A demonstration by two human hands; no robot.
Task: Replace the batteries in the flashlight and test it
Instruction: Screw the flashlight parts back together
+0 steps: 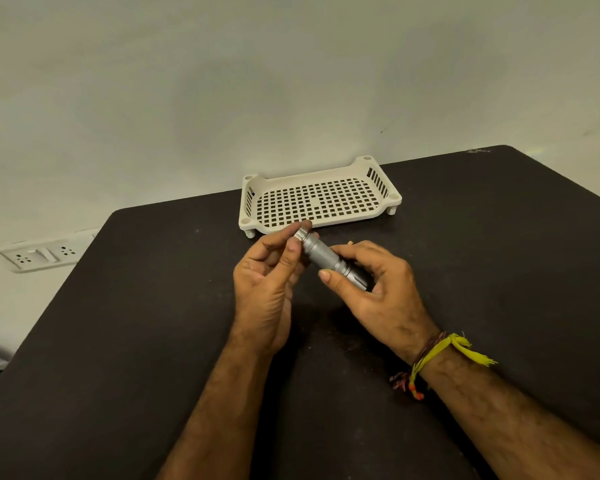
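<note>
A small silver flashlight [321, 252] with a knurled barrel is held above the dark table [136, 341], tilted with one end up and to the left. My right hand [374, 292] grips its lower, wider end. My left hand [267, 282] pinches the cap at the upper end between thumb and fingertips. No batteries are in sight.
A cream perforated plastic tray [321, 199] stands just beyond the hands near the table's back edge. A small pale object [351, 242] peeks out behind my right fingers. A wall socket strip [39, 256] is at the left, off the table.
</note>
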